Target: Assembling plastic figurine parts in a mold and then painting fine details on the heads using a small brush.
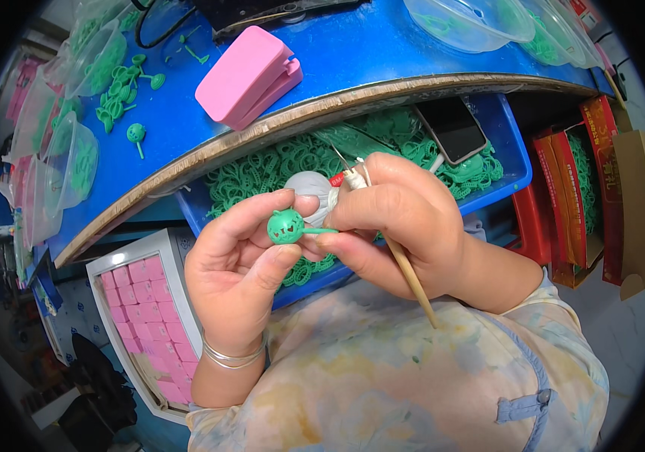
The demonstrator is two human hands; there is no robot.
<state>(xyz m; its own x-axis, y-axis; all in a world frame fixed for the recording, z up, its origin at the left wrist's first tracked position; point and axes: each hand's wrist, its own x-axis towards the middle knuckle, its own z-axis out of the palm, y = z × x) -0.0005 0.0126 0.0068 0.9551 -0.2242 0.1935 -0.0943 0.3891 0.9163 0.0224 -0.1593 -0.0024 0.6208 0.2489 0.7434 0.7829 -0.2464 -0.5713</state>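
Observation:
Between the fingertips and thumb of my left hand (239, 260) is a small round green plastic piece (285, 227) with dark marks on its face. Its thin stem points right, and my right hand's fingertips meet that end. My right hand (401, 218) also grips a thin wooden-handled tool (410, 279). White wrapping surrounds the tool's upper part, and a fine dark tip sticks out above my fingers. Just behind the green piece shows a grey rounded bundle (309, 190), tied with white beside my right fingers; what holds it is partly hidden.
Below the blue table's wooden edge (187, 151), a blue bin (518, 151) holds many green plastic pieces, with a phone (452, 129) on them. A pink box (243, 79) and clear tubs (473, 26) stand on the table. Pink blocks fill a white-framed tray (141, 316); red cartons (563, 203) stand right.

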